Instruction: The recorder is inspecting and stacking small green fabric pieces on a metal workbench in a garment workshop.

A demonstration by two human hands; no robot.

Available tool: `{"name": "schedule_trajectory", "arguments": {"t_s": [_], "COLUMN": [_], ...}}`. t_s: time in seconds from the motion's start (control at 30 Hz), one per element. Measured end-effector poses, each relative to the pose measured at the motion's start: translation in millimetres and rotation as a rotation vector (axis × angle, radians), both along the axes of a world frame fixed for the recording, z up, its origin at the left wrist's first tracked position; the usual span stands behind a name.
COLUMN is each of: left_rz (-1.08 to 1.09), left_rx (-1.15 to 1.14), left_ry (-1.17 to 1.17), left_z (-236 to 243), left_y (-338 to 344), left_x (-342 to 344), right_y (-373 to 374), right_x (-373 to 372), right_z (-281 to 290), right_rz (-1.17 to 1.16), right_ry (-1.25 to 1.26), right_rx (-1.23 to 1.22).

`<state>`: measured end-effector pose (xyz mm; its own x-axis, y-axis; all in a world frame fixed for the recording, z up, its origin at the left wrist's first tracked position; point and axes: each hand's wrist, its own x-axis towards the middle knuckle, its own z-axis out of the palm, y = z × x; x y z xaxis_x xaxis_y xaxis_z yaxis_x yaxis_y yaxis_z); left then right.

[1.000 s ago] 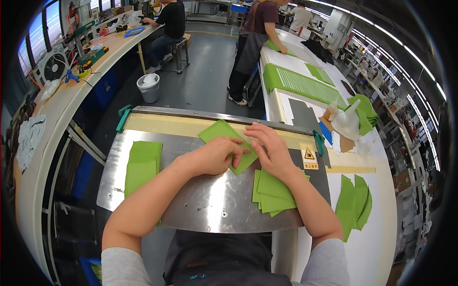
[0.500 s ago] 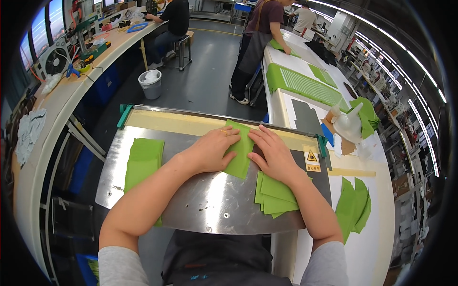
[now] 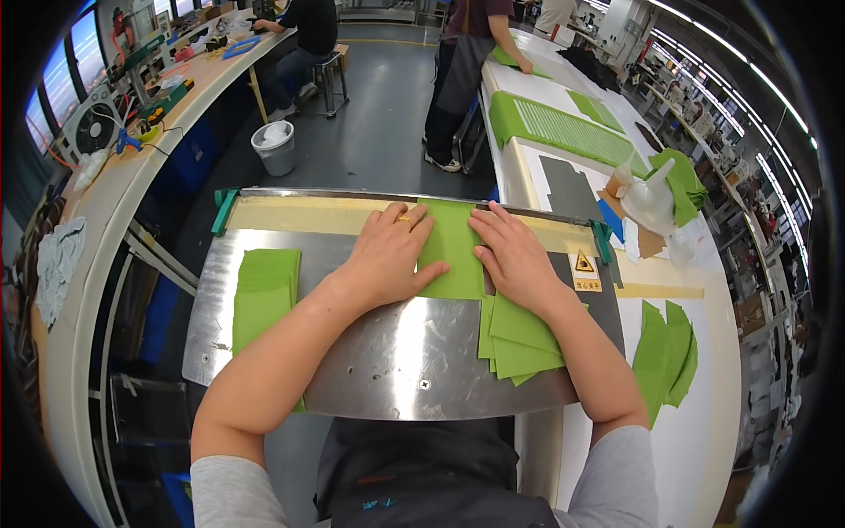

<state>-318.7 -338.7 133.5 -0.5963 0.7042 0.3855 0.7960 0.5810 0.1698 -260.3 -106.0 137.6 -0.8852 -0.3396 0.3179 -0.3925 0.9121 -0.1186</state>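
A green rectangular piece of fabric or leather (image 3: 451, 255) lies at the far side of the metal plate (image 3: 378, 352), its far end at the long bar (image 3: 352, 194). On its left edge my left hand (image 3: 387, 255) rests with fingers stretched out and thumb spread. My right hand (image 3: 518, 260) lies flat along its right edge, fingers extended. Just below the right hand is a fanned stack of green pieces (image 3: 524, 339), partly under my right forearm. Another green stack (image 3: 264, 295) sits on the plate's left side, partly covered by my left forearm.
To the right, a white table (image 3: 598, 449) carries loose green pieces (image 3: 653, 356), a white bottle (image 3: 650, 198) and a green ribbed panel (image 3: 563, 132). A person (image 3: 462, 70) works at its far end. A bin (image 3: 275, 148) stands on the floor; a long workbench (image 3: 132, 189) runs along the left.
The green piece has straightened from a tilt and moved farther toward the bar. Both hands have shifted slightly farther away with it, fingers now flatter along its edges.
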Motion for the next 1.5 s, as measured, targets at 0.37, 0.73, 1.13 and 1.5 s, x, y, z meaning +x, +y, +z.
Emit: {"name": "schedule_trajectory", "arguments": {"t_s": [0.37,0.73,1.13,1.5], "left_rz": [-0.006,-0.044,0.001,0.142], "left_rx": [-0.027,-0.123,0.0,-0.101], "left_ry": [-0.044,0.035,0.053,-0.047], "left_z": [6.3,30.2,2.6,9.4], "left_y": [-0.6,-6.9,-6.0,-10.5], "left_x": [-1.0,1.4,-0.8,0.6], "right_y": [-4.5,-9.0,2.5,-1.7], "right_x": [2.9,8.4,1.2,6.9], "right_z": [2.9,17.0,11.5,12.5], "right_rz": [-0.011,-0.027,-0.065,-0.082], "right_ry": [0.092,0.126,0.074,-0.054], "right_rx": [-0.015,-0.209,-0.064,-0.004]}}
